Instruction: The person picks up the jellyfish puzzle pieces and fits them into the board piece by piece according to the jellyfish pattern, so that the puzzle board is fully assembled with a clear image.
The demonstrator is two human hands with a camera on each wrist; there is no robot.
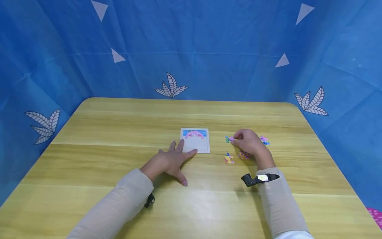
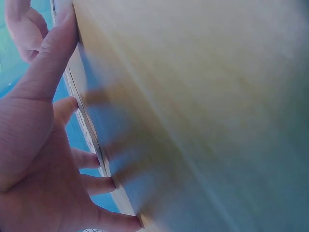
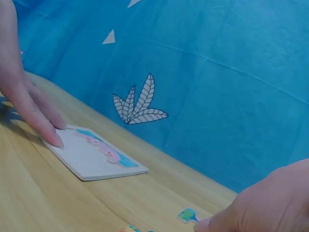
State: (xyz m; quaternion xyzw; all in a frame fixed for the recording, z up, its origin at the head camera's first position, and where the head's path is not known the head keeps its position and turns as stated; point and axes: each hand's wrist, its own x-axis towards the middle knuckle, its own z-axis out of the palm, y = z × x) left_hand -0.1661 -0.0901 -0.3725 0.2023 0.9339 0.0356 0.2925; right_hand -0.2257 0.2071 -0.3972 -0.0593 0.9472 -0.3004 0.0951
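Note:
A square white puzzle tray lies mid-table, its top strip filled with a pink cartoon face on blue and its lower part plain white. My left hand is spread at the tray's lower left, fingertips on its edge and thumb out over the table. To the right, my right hand has curled fingers and pinches a green, blue and purple puzzle piece at its right end. In the right wrist view the thumb tip meets that puzzle piece; the hand covers part of it.
Near the right hand lie a yellow puzzle piece, a purple and yellow one partly under the wrist, and a pink and blue one beyond the hand. A blue curtain hangs behind the wooden table.

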